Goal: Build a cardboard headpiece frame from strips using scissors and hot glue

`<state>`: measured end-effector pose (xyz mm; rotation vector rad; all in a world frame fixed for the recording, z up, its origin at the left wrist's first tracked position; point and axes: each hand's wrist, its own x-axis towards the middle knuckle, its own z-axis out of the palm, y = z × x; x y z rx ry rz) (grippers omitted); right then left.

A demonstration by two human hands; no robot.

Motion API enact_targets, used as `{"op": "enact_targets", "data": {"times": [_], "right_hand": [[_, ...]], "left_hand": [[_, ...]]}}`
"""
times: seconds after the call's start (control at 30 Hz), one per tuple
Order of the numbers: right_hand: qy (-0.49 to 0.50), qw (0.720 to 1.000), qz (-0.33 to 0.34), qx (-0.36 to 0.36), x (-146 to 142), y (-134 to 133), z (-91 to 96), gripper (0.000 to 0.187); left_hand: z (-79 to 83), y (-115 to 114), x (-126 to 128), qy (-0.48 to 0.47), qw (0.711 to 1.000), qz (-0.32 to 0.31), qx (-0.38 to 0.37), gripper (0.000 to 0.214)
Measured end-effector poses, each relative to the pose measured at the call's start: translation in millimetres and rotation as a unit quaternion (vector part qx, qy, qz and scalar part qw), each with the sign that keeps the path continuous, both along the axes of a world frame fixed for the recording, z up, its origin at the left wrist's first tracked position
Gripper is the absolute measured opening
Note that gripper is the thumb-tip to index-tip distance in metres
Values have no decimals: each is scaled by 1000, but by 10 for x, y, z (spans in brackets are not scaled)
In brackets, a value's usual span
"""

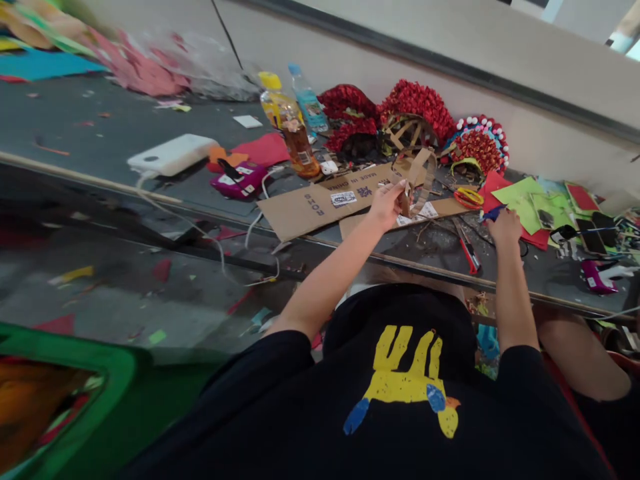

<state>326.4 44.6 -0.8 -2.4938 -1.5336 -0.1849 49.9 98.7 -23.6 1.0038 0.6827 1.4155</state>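
Observation:
My left hand point(389, 205) is closed on a looped cardboard strip point(423, 180), which stands up from the table above flat cardboard pieces. My right hand point(505, 228) is closed around a small dark-blue object point(494, 212), its kind mostly hidden by the fingers. Between the two hands lies a red utility knife point(469, 253), and beyond it a roll of yellow and orange tape point(469, 198). Under and left of my left hand is a long printed cardboard piece point(320, 203).
Red fluffy headpieces point(415, 110) stand against the wall, beside two bottles point(300, 143). Green paper sheets point(547, 203) and phones lie at right. A white power bank-like box point(173, 155) with a cable sits left. A green bin point(115, 363) stands on the littered floor.

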Motion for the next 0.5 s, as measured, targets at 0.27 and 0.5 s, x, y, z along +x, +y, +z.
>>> {"op": "enact_targets", "data": {"times": [0.27,0.5], "right_hand": [[14,997,-60,-47,437,142,-278,59],[43,994,-41,87,461,19,-192,42]], "left_hand": [[116,-166,13,-57,995,-34,-75,33],[194,-286,-51,-50,998,-30,-37,34]]}}
